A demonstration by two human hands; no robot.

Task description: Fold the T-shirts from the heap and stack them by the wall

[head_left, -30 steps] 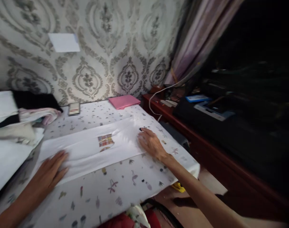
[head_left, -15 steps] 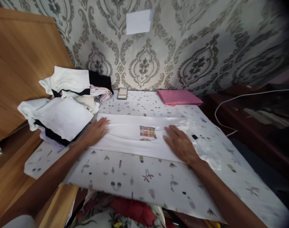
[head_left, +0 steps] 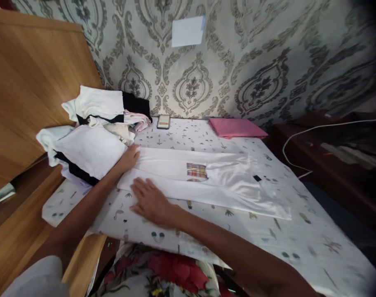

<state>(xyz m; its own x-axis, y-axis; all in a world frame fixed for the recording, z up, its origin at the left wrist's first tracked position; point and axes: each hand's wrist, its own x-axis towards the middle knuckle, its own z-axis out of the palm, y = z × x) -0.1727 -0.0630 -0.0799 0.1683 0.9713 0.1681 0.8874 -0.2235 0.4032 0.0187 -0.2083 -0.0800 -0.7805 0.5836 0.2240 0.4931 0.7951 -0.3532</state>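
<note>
A white shirt (head_left: 163,159) with a plaid print lies folded lengthwise on the patterned cloth, a small black tag at its right end. The right part is wrinkled. My left hand (head_left: 130,158) is at the shirt's far left corner, fingers bent and close together on the fabric. Nearer to me, my right hand (head_left: 155,204) lies palm down with its fingers spread over the shirt's near left edge. It is slightly blurred and holds nothing.
Heaped white, black and pink clothes (head_left: 92,148) sit at the left beside a wooden panel (head_left: 36,82). A small framed card (head_left: 163,121) and a folded pink cloth (head_left: 237,127) lie near the wall. A white cable (head_left: 283,144) hangs at the right.
My right hand has moved left from the shirt's right part to its near left edge. My left hand has shifted slightly toward the far corner, its fingers now more bent. The view has turned slightly left.
</note>
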